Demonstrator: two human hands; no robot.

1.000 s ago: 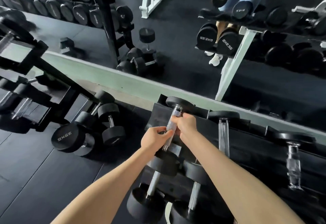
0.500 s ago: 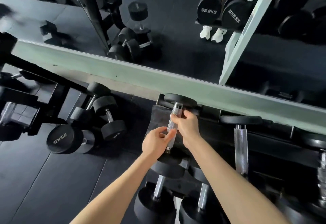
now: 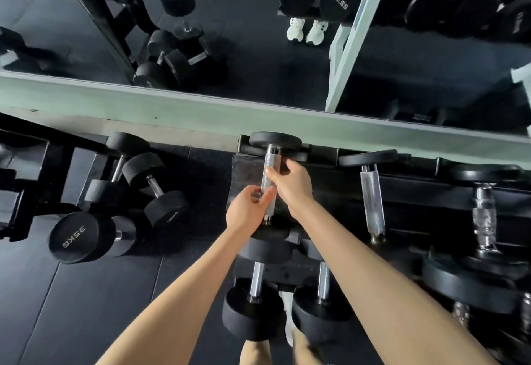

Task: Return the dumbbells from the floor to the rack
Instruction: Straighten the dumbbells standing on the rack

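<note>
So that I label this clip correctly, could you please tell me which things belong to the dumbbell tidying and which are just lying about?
Job: dumbbell held by left hand and right hand; rack; 35 kg dumbbell and small dumbbell on the floor.
Lying about: mirror; shoes reflected in it; neighbouring dumbbell, already racked.

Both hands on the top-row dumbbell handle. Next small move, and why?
Probably release it: the dumbbell looks seated on the rack, left hand and right hand grip its handle, and the 35kg dumbbell waits on the floor.
</note>
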